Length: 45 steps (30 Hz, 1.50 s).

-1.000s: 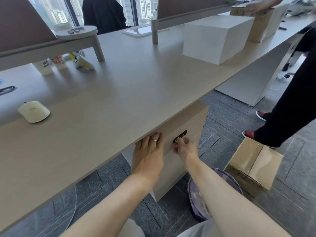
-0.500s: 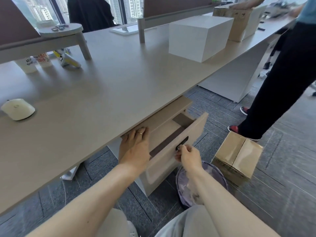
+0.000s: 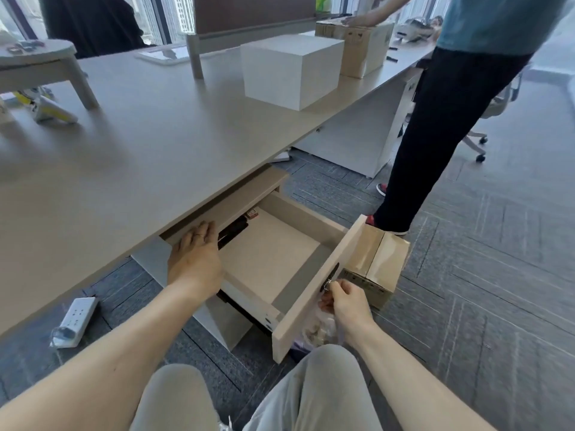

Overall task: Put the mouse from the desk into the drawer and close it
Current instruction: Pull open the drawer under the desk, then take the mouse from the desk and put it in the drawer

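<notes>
The beige drawer [image 3: 314, 283] under the desk [image 3: 149, 157] stands pulled far out, its floor mostly bare with a few small dark items at the back. My right hand [image 3: 343, 301] pinches the dark handle on the drawer front. My left hand [image 3: 194, 255] lies flat with fingers spread against the cabinet top edge, just under the desk's rim. The mouse is out of the picture, off to the left.
A cardboard box [image 3: 375, 264] sits on the floor touching the drawer front. A person in dark trousers [image 3: 435, 129] stands close on the right. A white box [image 3: 291, 71] rests on the desk. A power strip [image 3: 74, 320] lies on the carpet at left. A bag-lined bin [image 3: 320, 326] sits under the drawer.
The drawer has gone from shut to pulled far out toward me by my right hand. My view swung right, so the mouse left the picture. My left hand stayed on the cabinet.
</notes>
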Tool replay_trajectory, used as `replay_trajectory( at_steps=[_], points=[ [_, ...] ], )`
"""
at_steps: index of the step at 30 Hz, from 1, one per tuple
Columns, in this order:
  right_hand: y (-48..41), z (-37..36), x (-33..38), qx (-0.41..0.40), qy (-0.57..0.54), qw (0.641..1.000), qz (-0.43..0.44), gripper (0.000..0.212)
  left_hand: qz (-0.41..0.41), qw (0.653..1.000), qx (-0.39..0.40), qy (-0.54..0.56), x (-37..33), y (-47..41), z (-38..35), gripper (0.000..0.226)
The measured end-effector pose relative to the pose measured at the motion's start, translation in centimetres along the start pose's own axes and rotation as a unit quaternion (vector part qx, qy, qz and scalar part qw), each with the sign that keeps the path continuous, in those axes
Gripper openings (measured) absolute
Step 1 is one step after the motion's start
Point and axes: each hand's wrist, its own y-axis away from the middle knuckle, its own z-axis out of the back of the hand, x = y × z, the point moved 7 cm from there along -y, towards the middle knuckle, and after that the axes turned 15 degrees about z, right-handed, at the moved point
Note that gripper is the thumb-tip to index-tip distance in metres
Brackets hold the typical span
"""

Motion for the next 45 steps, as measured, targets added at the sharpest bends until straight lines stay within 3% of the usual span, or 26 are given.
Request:
replay_trajectory(
  at_steps=[8,25,29,34,40,45],
  points=[
    [1.8,3.8,-0.4,-0.008,0.01,1.0,-0.006,0.025,-0.006,1.0,0.004,0.014,-0.2,0.6,-0.1,0.081],
    [2.0,3.8,0.5,0.005,0.041,0.999,0.001,0.028,0.0,0.999,0.037,0.039,-0.2,0.4,-0.1,0.081],
    [2.3,5.2,1.3,0.004,0.05,0.999,-0.013,0.029,-0.047,0.994,0.047,0.083,-0.6,2.1,1.6,0.069],
    [2.0,4.5,11.6,-0.053,0.059,0.988,0.136,0.035,-0.07,0.983,0.032,0.168,-0.7,5.3,6.9,0.05],
    [3.6,-8.2,23.3,0.125,0.038,0.966,0.223,0.027,-0.049,0.972,-0.075,0.215,5.6,6.4,16.0,0.046],
    [7.1,-20.2,28.3,0.233,0.021,0.935,0.267,0.018,0.053,0.968,-0.115,0.217,18.2,5.6,19.4,0.049]
  ],
)
